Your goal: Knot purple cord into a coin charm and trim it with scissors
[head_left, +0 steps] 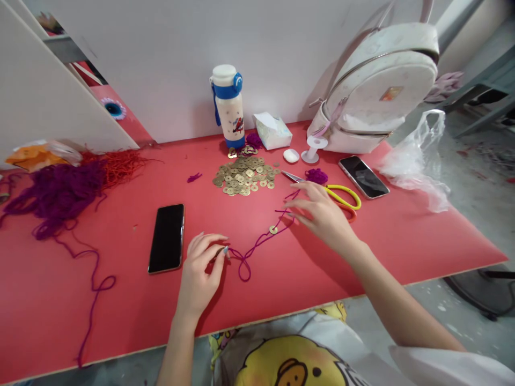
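My left hand (203, 268) is closed in a pinch at one end of a looped purple cord (244, 272), with a brass-coloured coin partly hidden between thumb and fingertips. One holed coin (273, 229) lies along the same cord nearer the other end. Over that end hovers my right hand (322, 217), its fingers spread; the cord's loose ends lie by the fingertips, and I see no grip on them. Just beyond that hand are scissors (344, 196) with yellow and orange handles, partly covered by it. A heap of brass coins (243, 176) sits farther back.
A black phone (167, 238) lies left of my left hand, another phone (364, 177) at the right. Purple yarn (64, 193) is piled at left. Along the back stand a bottle (228, 107), a tissue pack (273, 132), a white spool (313, 150) and a backpack (374, 91).
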